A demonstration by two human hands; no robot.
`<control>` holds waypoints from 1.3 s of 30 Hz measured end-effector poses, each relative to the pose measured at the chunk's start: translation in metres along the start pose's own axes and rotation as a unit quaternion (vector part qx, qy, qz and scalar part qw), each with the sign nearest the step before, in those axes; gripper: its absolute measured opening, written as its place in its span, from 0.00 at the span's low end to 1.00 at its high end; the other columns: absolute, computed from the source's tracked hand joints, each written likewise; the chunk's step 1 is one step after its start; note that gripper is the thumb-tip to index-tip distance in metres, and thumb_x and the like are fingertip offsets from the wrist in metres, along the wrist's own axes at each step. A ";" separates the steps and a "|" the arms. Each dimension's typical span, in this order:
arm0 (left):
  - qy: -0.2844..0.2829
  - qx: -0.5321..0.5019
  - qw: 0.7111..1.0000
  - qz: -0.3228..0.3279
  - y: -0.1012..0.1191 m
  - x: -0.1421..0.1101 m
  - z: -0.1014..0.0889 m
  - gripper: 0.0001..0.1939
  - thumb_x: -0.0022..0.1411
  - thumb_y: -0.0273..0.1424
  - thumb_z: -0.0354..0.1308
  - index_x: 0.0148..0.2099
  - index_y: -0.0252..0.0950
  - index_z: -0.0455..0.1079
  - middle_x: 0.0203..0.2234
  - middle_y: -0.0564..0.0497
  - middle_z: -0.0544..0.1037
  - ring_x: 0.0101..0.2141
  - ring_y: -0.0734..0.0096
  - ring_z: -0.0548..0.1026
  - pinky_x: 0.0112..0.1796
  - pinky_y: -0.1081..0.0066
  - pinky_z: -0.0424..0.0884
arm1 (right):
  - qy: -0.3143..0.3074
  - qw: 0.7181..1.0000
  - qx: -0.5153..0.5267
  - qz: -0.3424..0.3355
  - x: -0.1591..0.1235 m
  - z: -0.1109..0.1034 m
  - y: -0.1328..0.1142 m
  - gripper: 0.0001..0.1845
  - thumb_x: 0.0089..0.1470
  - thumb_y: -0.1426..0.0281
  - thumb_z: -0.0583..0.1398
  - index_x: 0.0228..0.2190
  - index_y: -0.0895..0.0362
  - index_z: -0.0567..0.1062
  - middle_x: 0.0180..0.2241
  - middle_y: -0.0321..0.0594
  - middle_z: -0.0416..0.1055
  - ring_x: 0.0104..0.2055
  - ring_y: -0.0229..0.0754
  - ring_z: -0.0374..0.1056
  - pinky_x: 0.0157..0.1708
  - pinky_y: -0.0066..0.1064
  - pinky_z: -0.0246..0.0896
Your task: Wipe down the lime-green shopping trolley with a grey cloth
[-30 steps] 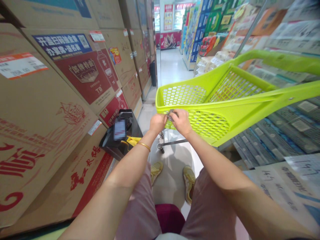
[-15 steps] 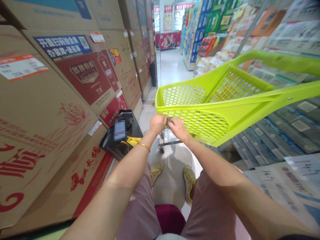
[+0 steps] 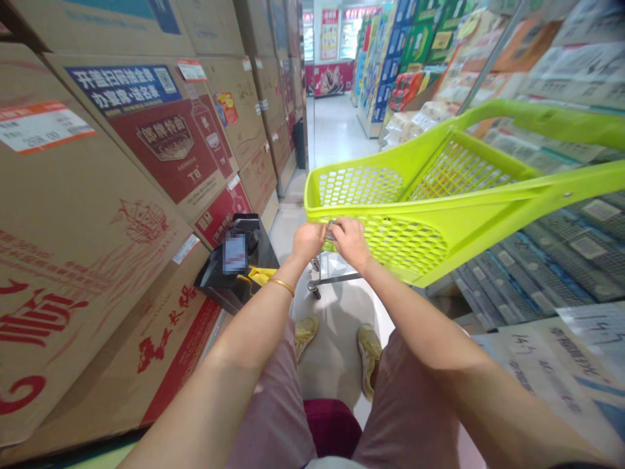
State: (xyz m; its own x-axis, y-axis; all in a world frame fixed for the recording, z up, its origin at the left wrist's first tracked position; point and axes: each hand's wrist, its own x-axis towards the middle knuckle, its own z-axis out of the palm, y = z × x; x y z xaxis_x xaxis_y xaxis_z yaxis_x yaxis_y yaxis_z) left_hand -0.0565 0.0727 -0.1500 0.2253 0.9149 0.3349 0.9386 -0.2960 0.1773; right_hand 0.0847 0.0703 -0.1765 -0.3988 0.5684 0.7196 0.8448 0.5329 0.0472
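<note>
My left hand (image 3: pixel 309 240) is closed in front of the shopping cart, its fingers pinching a small grey, rough-textured piece (image 3: pixel 331 232). From the other side, the fingers of my right hand (image 3: pixel 351 242) are curled onto the same piece. What kind of thing it is cannot be told, since the fingers cover most of it. Just behind both hands is the bright green plastic shopping cart (image 3: pixel 430 207), whose mesh side is partly covered by them. I cannot tell whether the hands touch the cart.
Stacked cardboard cartons (image 3: pixel 161 143) line the left side. A black bag (image 3: pixel 219 286) with a phone (image 3: pixel 235 254) and a yellow item (image 3: pixel 262 275) stands beside my left forearm. Packaged goods (image 3: pixel 561 241) are piled on the right. An aisle floor (image 3: pixel 336 130) runs ahead.
My right hand has dipped slightly and come up again beside the left, its fingers shifting on the grey piece. My left hand and the cart have stayed almost still.
</note>
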 end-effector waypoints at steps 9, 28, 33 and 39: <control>-0.020 0.011 1.000 -0.004 0.002 -0.001 -0.002 0.18 0.64 0.32 0.44 0.35 0.32 0.74 0.34 0.42 0.78 0.35 0.66 0.74 0.36 0.70 0.64 | 0.028 0.999 0.000 0.030 0.001 0.000 0.005 0.11 0.57 0.70 0.52 0.39 0.53 0.73 0.40 0.42 0.65 0.44 0.43 0.55 0.43 0.35 0.49; -0.019 0.000 1.000 -0.001 0.001 0.000 -0.002 0.20 0.66 0.33 0.42 0.36 0.32 0.74 0.35 0.42 0.79 0.35 0.65 0.74 0.36 0.69 0.64 | -0.014 1.000 -0.016 -0.021 -0.009 0.007 0.004 0.13 0.59 0.70 0.50 0.40 0.53 0.72 0.40 0.43 0.67 0.44 0.43 0.55 0.42 0.34 0.47; -0.034 0.012 0.999 -0.014 0.006 -0.001 -0.009 0.20 0.65 0.34 0.41 0.37 0.32 0.74 0.34 0.41 0.78 0.35 0.65 0.75 0.35 0.70 0.65 | 0.063 0.996 0.005 0.060 0.011 -0.008 0.006 0.12 0.58 0.70 0.51 0.39 0.52 0.74 0.41 0.42 0.66 0.45 0.43 0.55 0.44 0.36 0.48; -0.042 0.024 0.999 -0.014 0.005 -0.002 -0.009 0.18 0.64 0.32 0.43 0.38 0.31 0.74 0.35 0.41 0.78 0.37 0.64 0.74 0.37 0.70 0.66 | 0.041 0.999 -0.008 0.027 0.001 0.001 0.004 0.12 0.57 0.70 0.52 0.39 0.51 0.74 0.40 0.42 0.66 0.43 0.43 0.56 0.43 0.34 0.49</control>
State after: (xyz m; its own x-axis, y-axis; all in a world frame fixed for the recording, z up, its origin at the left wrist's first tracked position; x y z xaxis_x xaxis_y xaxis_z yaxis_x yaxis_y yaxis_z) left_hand -0.0545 0.0668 -0.1417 0.2186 0.9426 0.2522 0.9557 -0.2591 0.1398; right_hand 0.0870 0.0734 -0.1764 -0.3217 0.5429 0.7758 0.8707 0.4914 0.0172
